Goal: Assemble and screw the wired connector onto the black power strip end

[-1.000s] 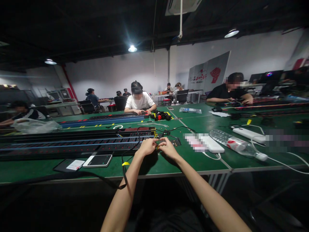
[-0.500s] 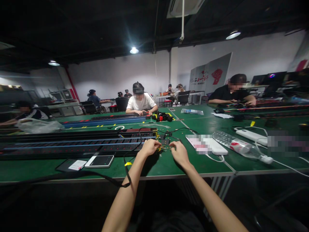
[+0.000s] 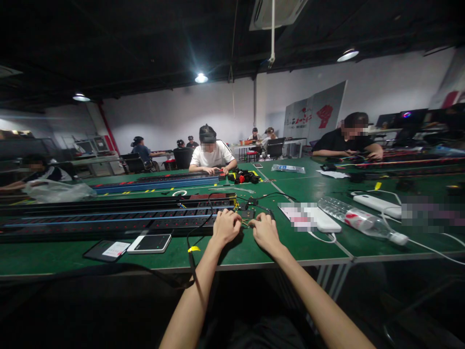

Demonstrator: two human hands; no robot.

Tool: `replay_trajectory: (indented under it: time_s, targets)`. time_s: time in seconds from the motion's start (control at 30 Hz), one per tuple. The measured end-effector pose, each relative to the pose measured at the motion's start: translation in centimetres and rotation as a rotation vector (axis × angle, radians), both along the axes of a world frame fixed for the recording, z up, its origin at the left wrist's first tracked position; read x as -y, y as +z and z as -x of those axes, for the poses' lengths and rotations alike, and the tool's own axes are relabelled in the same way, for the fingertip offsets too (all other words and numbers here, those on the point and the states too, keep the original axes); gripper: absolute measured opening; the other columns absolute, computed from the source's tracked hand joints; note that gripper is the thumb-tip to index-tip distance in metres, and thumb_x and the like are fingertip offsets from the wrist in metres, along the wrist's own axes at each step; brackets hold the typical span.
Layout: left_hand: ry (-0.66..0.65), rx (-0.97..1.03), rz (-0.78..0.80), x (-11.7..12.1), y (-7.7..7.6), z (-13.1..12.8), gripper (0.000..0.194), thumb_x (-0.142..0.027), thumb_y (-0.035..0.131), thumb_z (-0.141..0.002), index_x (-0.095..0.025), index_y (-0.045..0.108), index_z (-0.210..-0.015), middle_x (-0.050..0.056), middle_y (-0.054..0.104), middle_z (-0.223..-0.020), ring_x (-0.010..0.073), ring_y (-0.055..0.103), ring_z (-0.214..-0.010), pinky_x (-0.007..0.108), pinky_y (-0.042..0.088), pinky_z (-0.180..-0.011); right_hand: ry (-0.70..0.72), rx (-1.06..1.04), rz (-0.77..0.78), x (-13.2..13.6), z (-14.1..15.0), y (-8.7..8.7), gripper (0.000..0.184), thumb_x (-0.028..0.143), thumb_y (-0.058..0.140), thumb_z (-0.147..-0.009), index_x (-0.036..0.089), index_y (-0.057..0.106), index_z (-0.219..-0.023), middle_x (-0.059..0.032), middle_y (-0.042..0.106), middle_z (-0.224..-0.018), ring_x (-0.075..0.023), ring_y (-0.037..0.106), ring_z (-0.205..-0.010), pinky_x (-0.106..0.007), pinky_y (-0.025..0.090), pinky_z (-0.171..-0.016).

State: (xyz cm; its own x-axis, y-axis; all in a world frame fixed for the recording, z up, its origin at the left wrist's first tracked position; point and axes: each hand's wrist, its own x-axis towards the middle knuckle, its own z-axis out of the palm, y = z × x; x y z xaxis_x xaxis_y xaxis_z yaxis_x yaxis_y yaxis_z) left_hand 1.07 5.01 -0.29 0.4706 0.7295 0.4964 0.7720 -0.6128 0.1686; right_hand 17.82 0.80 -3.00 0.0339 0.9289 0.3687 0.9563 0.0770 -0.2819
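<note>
My left hand is at the right end of a long dark power strip, its thumb and fingers pinched together. A thin brass-coloured piece sticks out from its fingertips toward the other hand. Facing it, my right hand has its fingers curled and pinched close to that piece. What those fingers hold is too small to make out. Just beyond the fingertips lie a small dark block and a black cable.
Left of my arms are a white-edged phone and a dark case. To the right lie a white power bank and a plastic bottle. Across the green table, a person in a white shirt works at another strip.
My right hand has moved left, bringing its fingertips close to my left hand's. The left hand has shifted slightly right, and its fingers remain pinched.
</note>
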Motion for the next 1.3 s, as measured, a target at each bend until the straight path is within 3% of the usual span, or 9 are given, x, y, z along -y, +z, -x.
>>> replay_trajectory:
  time_s: [0.2, 0.37, 0.53, 0.7, 0.83, 1.03, 1.3]
  targets:
    - [-0.014, 0.021, -0.08, 0.8, -0.5, 0.1, 0.018, -0.023, 0.057, -0.086, -0.022, 0.071, -0.097, 0.005, 0.07, -0.098, 0.0247, 0.053, -0.101, 0.041, 0.038, -0.092, -0.044, -0.041, -0.033, 0.1, -0.1, -0.2, 0.025, 0.015, 0.049, -0.087, 0.019, 0.072, -0.095, -0.0128, 0.055, -0.112, -0.026, 0.046, -0.106, -0.035, 0.033, -0.087]
    - [-0.001, 0.062, -0.093, 1.0, -0.7, 0.2, 0.034, -0.024, 0.057, -0.086, -0.02, 0.064, -0.119, 0.007, 0.069, -0.103, 0.0253, 0.052, -0.103, 0.041, 0.037, -0.091, -0.05, -0.046, -0.046, 0.1, -0.3, -0.4, 0.029, 0.013, 0.052, -0.085, 0.022, 0.072, -0.104, -0.0125, 0.055, -0.115, -0.0266, 0.045, -0.108, -0.036, 0.033, -0.088]
    - [0.009, 0.105, -0.092, 1.1, -0.6, 0.3, 0.037, -0.024, 0.058, -0.084, -0.019, 0.062, -0.121, 0.007, 0.069, -0.107, 0.0255, 0.052, -0.105, 0.041, 0.036, -0.093, -0.059, -0.005, -0.005, 0.3, -0.2, -0.2, 0.029, 0.016, 0.052, -0.087, 0.023, 0.074, -0.104, -0.0132, 0.056, -0.116, -0.0281, 0.046, -0.109, -0.037, 0.033, -0.088]
    - [0.036, 0.165, -0.109, 1.2, -0.5, 0.4, 0.039, -0.021, 0.058, -0.08, -0.019, 0.062, -0.119, 0.007, 0.068, -0.112, 0.0259, 0.052, -0.107, 0.042, 0.036, -0.096, 0.045, 0.134, 0.025, -0.1, -0.7, 0.5, 0.027, 0.016, 0.051, -0.088, 0.015, 0.071, -0.106, -0.0162, 0.059, -0.114, -0.0294, 0.048, -0.108, -0.038, 0.035, -0.087]
    - [0.003, 0.207, -0.107, 1.5, -0.3, 0.4, 0.039, -0.019, 0.058, -0.077, -0.019, 0.063, -0.116, 0.007, 0.068, -0.112, 0.0258, 0.053, -0.107, 0.042, 0.036, -0.097, 0.15, 0.174, 0.113, -0.6, -1.6, 1.5, 0.027, 0.011, 0.049, -0.089, 0.016, 0.072, -0.102, -0.017, 0.063, -0.108, -0.0295, 0.054, -0.104, -0.036, 0.038, -0.084]
    - [0.023, 0.309, -0.114, 1.5, -0.2, 0.5, 0.037, -0.015, 0.056, -0.076, -0.02, 0.062, -0.112, 0.006, 0.068, -0.112, 0.0253, 0.053, -0.107, 0.041, 0.038, -0.097, 0.202, 0.088, 0.261, -1.1, -2.2, 2.9, 0.024, 0.002, 0.054, -0.081, 0.018, 0.072, -0.086, -0.014, 0.068, -0.091, -0.0241, 0.064, -0.084, -0.031, 0.042, -0.072]
    - [-0.001, 0.398, -0.159, 1.1, -0.7, 0.6, 0.027, -0.012, 0.052, -0.076, -0.019, 0.063, -0.1, 0.005, 0.068, -0.096, 0.0227, 0.056, -0.097, 0.037, 0.041, -0.09, 0.216, 0.036, 0.366, -2.9, -2.2, 3.8, 0.018, 0.001, 0.064, -0.056, 0.018, 0.062, -0.063, -0.0099, 0.065, -0.067, -0.0264, 0.066, -0.07, -0.037, 0.049, -0.068]
